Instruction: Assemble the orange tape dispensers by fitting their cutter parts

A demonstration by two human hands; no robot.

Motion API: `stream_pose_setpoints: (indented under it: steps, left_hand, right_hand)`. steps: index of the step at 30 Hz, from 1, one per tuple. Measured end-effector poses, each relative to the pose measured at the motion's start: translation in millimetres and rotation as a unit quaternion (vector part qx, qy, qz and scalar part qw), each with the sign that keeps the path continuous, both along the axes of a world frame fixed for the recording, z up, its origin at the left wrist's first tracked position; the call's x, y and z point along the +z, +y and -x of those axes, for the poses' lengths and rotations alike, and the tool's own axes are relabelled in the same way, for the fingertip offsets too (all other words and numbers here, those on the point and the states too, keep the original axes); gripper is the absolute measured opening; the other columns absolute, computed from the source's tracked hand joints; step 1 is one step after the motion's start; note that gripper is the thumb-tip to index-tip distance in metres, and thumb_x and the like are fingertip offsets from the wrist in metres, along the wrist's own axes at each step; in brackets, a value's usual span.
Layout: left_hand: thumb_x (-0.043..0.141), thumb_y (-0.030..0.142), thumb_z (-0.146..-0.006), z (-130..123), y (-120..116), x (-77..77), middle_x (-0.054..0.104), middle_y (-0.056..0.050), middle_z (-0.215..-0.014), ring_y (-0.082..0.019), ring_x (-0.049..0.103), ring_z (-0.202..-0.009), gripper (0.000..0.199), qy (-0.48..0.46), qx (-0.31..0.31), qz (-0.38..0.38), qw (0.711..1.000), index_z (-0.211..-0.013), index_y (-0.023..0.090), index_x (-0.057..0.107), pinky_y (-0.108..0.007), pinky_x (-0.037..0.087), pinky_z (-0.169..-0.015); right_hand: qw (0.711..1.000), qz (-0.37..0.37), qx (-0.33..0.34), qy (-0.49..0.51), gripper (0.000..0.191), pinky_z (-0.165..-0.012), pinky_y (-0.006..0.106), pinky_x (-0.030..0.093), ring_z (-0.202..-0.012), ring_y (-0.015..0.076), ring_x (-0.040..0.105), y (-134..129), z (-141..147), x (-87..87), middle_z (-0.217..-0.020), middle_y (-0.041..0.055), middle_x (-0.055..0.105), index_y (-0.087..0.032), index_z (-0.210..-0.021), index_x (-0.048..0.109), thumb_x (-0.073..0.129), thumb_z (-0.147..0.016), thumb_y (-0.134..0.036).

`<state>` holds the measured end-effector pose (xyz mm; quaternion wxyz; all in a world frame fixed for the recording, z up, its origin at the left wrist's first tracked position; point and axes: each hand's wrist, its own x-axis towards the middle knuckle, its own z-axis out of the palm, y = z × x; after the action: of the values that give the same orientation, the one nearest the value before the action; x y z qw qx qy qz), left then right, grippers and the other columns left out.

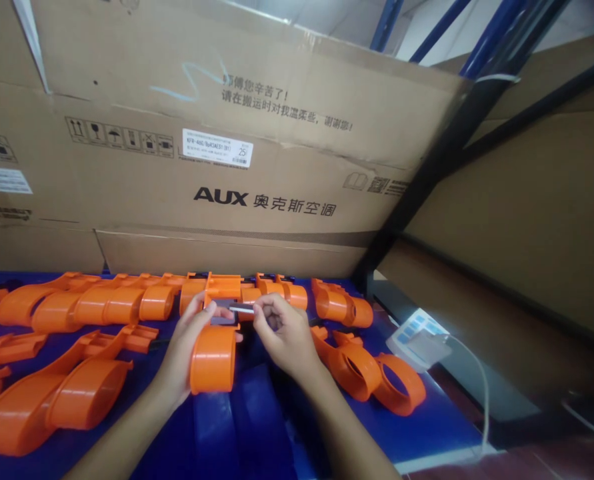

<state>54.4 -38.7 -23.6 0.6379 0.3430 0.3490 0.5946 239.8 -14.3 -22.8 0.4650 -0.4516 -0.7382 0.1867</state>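
My left hand (189, 337) is wrapped round an orange plastic part (213, 360), which has a wide ring at its lower end and a squared frame at its top. A dark piece lies across the opening of that frame. With thumb and fingers pinched, my right hand (284, 330) holds one end of a small toothed strip (243, 309), pale along its teeth. The strip's other end is at the frame, close to my left thumb. Whether it has entered the frame is too small to tell.
Several orange ringed parts (89, 397) lie in rows on the blue table (417, 427), left, behind and right. A white device (419, 339) with a cable sits at the right edge. Cardboard (277, 167) and a dark metal post (417, 180) stand behind.
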Motion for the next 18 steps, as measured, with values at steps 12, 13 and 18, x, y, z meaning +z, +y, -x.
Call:
stream_pose_setpoints:
  steps: [12, 13, 18]
  left_hand:
    - [0.079, 0.052, -0.079, -1.1, 2.6, -1.8, 0.082, -0.015, -0.097, -0.027, 0.078, -0.068, 0.048, 0.028, -0.011, 0.011, 0.999, -0.106, 0.013, 0.073, -0.028, 0.056, -0.057]
    - [0.080, 0.051, -0.078, -1.7, 1.7, -1.2, 0.082, -0.014, -0.092, -0.026, 0.077, -0.066, 0.049, 0.028, -0.008, 0.016, 0.999, -0.108, 0.013, 0.073, -0.028, 0.055, -0.055]
    - [0.080, 0.053, -0.078, -2.4, 0.2, -2.0, 0.081, -0.010, -0.081, -0.024, 0.076, -0.062, 0.049, 0.041, -0.016, 0.015, 0.999, -0.109, 0.015, 0.073, -0.025, 0.054, -0.054]
  right_hand:
    - [0.998, 0.032, 0.038, 0.042, 0.015, -0.061, 0.025, 0.053, -0.070, 0.0180, 0.074, -4.4, 6.7, 3.0, -0.083, 0.0013, 0.077, -0.022, -0.096, 0.065, 0.058, -0.100, -0.035]
    - [0.997, 0.035, 0.033, 0.056, 0.016, -0.059, 0.025, 0.053, -0.069, 0.0177, 0.074, -3.3, 7.1, 1.9, -0.083, 0.0015, 0.076, -0.022, -0.096, 0.066, 0.059, -0.100, -0.036]
    - [0.992, 0.001, -0.039, 0.119, 0.021, -0.063, 0.027, 0.054, -0.071, 0.0183, 0.071, 2.1, 6.2, -1.6, -0.082, 0.0035, 0.075, -0.020, -0.089, 0.069, 0.068, -0.094, -0.041]
